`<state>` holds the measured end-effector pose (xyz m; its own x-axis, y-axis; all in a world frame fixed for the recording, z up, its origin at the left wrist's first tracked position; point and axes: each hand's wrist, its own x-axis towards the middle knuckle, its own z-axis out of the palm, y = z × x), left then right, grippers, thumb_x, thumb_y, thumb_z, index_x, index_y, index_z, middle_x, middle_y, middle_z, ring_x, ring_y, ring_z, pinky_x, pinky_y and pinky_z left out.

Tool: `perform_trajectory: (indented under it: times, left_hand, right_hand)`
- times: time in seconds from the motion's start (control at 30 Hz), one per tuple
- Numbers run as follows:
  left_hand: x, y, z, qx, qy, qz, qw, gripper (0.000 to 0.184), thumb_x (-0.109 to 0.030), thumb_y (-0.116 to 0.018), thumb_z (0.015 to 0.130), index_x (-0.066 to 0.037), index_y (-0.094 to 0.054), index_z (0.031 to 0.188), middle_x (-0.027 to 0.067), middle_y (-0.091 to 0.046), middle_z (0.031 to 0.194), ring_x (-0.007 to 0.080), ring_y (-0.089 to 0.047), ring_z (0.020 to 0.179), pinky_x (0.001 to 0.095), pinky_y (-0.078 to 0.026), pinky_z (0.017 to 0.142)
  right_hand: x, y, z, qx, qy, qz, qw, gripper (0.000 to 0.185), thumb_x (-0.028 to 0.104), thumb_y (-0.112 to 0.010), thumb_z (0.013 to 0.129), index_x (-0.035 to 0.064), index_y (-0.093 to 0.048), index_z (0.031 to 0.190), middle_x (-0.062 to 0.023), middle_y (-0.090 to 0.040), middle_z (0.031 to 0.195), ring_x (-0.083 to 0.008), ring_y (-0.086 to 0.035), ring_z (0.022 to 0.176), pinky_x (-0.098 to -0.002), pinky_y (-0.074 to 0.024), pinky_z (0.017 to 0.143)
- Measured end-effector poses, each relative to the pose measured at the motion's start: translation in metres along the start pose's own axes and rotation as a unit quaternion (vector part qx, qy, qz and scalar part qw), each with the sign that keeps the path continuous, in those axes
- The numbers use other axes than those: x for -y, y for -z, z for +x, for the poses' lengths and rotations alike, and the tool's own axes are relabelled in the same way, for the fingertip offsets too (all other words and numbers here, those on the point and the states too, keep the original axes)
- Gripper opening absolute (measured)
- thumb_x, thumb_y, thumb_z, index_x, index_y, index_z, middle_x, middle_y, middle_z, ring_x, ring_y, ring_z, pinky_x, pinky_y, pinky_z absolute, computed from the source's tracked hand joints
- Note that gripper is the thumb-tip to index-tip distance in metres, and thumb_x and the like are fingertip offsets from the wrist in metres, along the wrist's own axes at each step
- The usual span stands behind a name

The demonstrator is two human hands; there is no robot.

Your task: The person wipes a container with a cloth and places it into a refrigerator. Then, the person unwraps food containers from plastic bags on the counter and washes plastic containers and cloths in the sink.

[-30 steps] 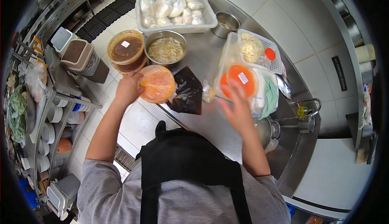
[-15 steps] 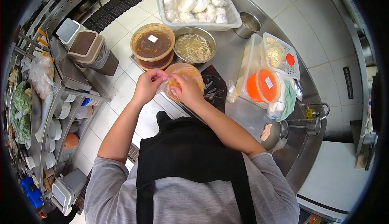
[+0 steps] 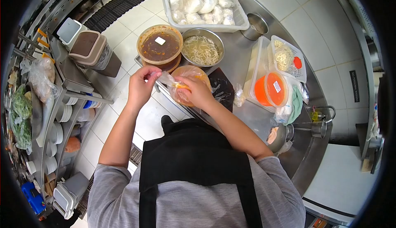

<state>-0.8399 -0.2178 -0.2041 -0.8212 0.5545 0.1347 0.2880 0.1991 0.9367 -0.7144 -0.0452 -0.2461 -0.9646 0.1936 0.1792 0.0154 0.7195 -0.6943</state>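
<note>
At the counter's near left edge sits a round container of orange food [image 3: 192, 73] with clear plastic over it. My left hand [image 3: 141, 83] pinches the plastic film [image 3: 165, 78] and holds it out to the left of the container. Fingers closed, my right hand [image 3: 195, 91] rests on the orange container and grips the gathered plastic there. Behind it stand a tub of dark red-brown sauce [image 3: 160, 46] with a white label and a metal bowl of noodle-like strands in liquid [image 3: 201, 49]. A black plastic bag [image 3: 222, 91] lies just right of the container.
A white bin of wrapped bundles [image 3: 205, 7] stands at the back, beside a small metal pot [image 3: 255, 26]. To the right are an orange-filled tub [image 3: 271, 89], a basket [image 3: 288, 59], a green cloth [image 3: 295, 106] and a sink. Shelves with bowls [image 3: 57, 135] stand left.
My right hand has come from the right side over to the orange container. My left hand has moved off its rim and pulled plastic out leftward. The view has shifted.
</note>
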Motion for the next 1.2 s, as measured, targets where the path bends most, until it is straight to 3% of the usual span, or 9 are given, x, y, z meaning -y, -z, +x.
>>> perform_trajectory:
  times: [0.17,0.3,0.37,0.5,0.6,0.73,1.03,1.13,1.2]
  left_hand:
    - [-0.003,0.002,-0.011,0.147,0.064,0.047,0.986,0.02,-0.007,-0.055,0.084,-0.005,-0.065,0.101,0.0076,-0.059,0.065,0.0131,-0.053,0.057,0.0281,-0.045,0.058]
    - [-0.025,-0.01,-0.009,0.225,0.1,0.227,0.942,0.03,-0.01,-0.062,0.076,-0.018,-0.065,0.105,0.0075,-0.058,0.065,0.0239,-0.059,0.063,0.0343,-0.048,0.061]
    - [-0.013,-0.022,-0.008,0.08,-0.169,0.256,0.948,0.029,-0.012,-0.069,0.073,-0.019,-0.066,0.101,0.0043,-0.059,0.074,0.022,-0.059,0.068,0.0329,-0.048,0.062]
    - [-0.016,-0.032,0.005,0.141,-0.101,0.279,0.944,0.037,-0.014,-0.072,0.071,-0.013,-0.053,0.102,0.0046,-0.063,0.082,0.0246,-0.062,0.082,0.0363,-0.049,0.065]
    - [-0.005,-0.035,0.008,0.186,-0.195,0.244,0.931,0.041,-0.013,-0.071,0.071,-0.011,-0.045,0.103,0.006,-0.064,0.082,0.0259,-0.063,0.08,0.037,-0.049,0.063]
    - [-0.005,-0.041,0.004,0.192,-0.143,0.253,0.938,0.038,-0.01,-0.069,0.073,-0.009,-0.045,0.103,0.0068,-0.063,0.077,0.0255,-0.063,0.074,0.0361,-0.049,0.059]
    - [0.031,-0.047,-0.011,-0.011,-0.069,0.144,0.987,0.03,-0.006,-0.059,0.079,-0.01,-0.048,0.107,0.0116,-0.064,0.088,0.027,-0.062,0.068,0.0354,-0.051,0.061]
    - [0.028,-0.046,-0.015,-0.01,-0.05,0.171,0.984,0.026,-0.007,-0.059,0.08,-0.011,-0.053,0.104,0.011,-0.065,0.092,0.0265,-0.062,0.07,0.0343,-0.05,0.063]
    - [0.019,-0.045,-0.015,-0.011,-0.12,0.215,0.969,0.022,-0.008,-0.06,0.08,-0.012,-0.056,0.101,0.0098,-0.064,0.09,0.0261,-0.061,0.072,0.0338,-0.05,0.064]
  right_hand:
    - [0.007,0.014,0.007,-0.013,0.017,-0.011,1.0,0.027,0.017,-0.064,0.077,0.014,-0.061,0.104,-0.0082,-0.062,0.105,-0.0284,-0.055,0.102,-0.0426,-0.0398,0.086]
    - [0.003,0.015,-0.002,-0.018,0.047,-0.077,0.996,0.016,0.016,-0.065,0.076,0.011,-0.061,0.091,-0.0075,-0.061,0.096,-0.0286,-0.056,0.096,-0.0422,-0.0401,0.083]
    - [0.008,0.018,-0.004,-0.058,0.08,-0.089,0.991,0.013,0.017,-0.065,0.075,0.0097,-0.059,0.084,-0.0068,-0.057,0.088,-0.0277,-0.055,0.091,-0.0413,-0.04,0.082]
    - [0.012,0.022,-0.013,-0.07,0.073,-0.123,0.987,0.013,0.019,-0.065,0.076,0.0102,-0.06,0.084,-0.0054,-0.056,0.086,-0.026,-0.054,0.089,-0.0405,-0.0395,0.08]
    - [0.01,0.023,-0.019,-0.084,0.053,-0.119,0.988,0.01,0.017,-0.063,0.078,0.01,-0.061,0.085,-0.0051,-0.055,0.086,-0.0255,-0.053,0.089,-0.0378,-0.0387,0.075]
    - [0.007,0.025,-0.025,-0.116,0.039,-0.103,0.987,0.01,0.017,-0.062,0.079,0.0098,-0.061,0.085,-0.0048,-0.055,0.087,-0.0254,-0.053,0.088,-0.0384,-0.0388,0.075]
    - [-0.001,0.036,-0.052,-0.12,-0.022,-0.084,0.989,0.009,0.014,-0.062,0.08,0.0087,-0.057,0.086,-0.0049,-0.056,0.092,-0.0258,-0.053,0.09,-0.0386,-0.0383,0.077]
    - [-0.005,0.036,-0.058,-0.146,-0.022,-0.043,0.988,0.009,0.018,-0.061,0.08,0.0125,-0.057,0.086,-0.0026,-0.056,0.09,-0.0236,-0.053,0.089,-0.0393,-0.0382,0.073]
    - [0.004,0.036,-0.055,-0.148,-0.016,-0.056,0.987,0.01,0.015,-0.061,0.08,0.0117,-0.058,0.088,-0.0033,-0.057,0.09,-0.0246,-0.054,0.091,-0.0389,-0.0378,0.075]
